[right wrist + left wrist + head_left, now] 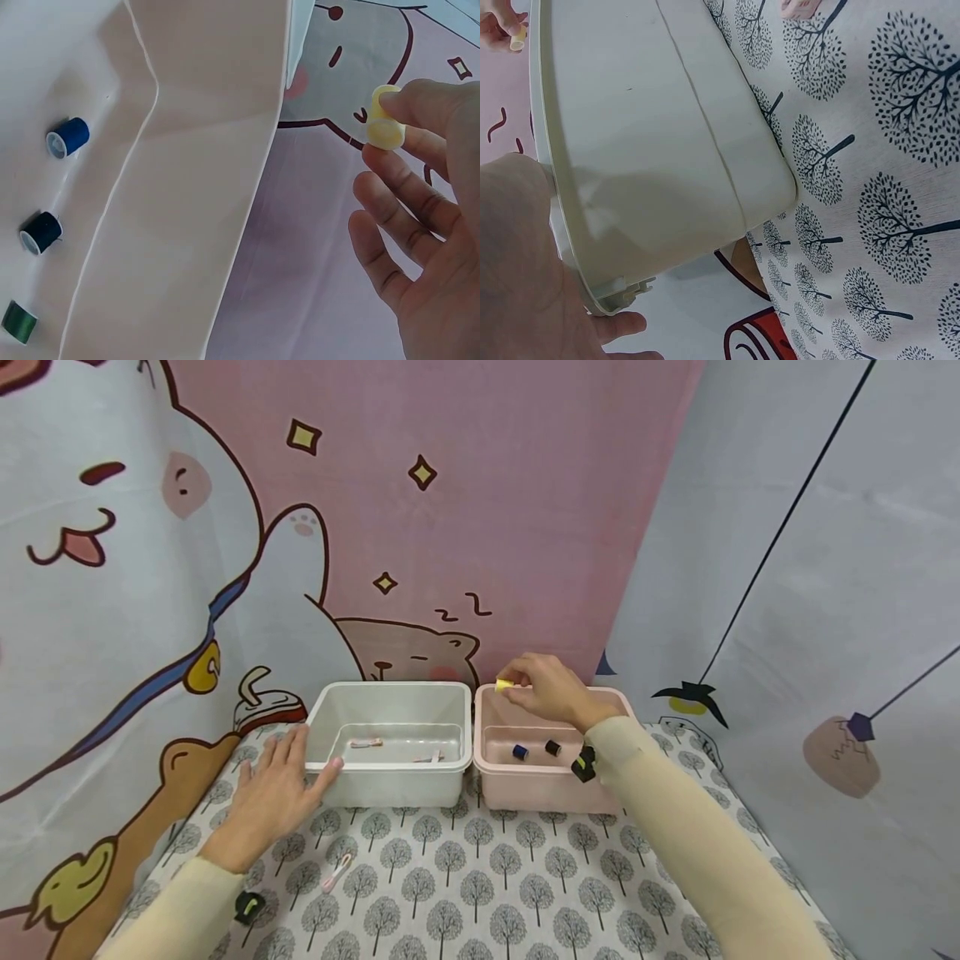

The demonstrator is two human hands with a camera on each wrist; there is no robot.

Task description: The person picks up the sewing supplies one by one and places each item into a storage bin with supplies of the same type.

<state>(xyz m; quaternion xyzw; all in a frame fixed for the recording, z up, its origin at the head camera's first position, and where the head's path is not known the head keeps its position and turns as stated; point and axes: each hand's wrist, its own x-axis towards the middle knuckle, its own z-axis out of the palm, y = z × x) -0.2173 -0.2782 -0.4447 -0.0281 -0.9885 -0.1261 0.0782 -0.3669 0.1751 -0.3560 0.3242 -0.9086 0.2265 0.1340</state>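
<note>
My right hand (551, 689) pinches a small yellow thread spool (386, 127) between thumb and forefinger, above the pink bin (555, 791). Inside that bin lie a blue spool (67, 138), a black spool (41, 233) and a green spool (19, 322). On the left, the white bin (393, 787) holds small pale pink clip-like pieces (366, 743). My left hand (273, 785) is at the white bin's left rim, fingers extended, holding nothing.
One more slim pink clip-like piece (337, 872) lies on the tree-print tablecloth (450, 893) in front of the white bin. The two bins stand side by side at the back, against a cartoon-printed curtain (525, 510). Another printed curtain hangs at the right.
</note>
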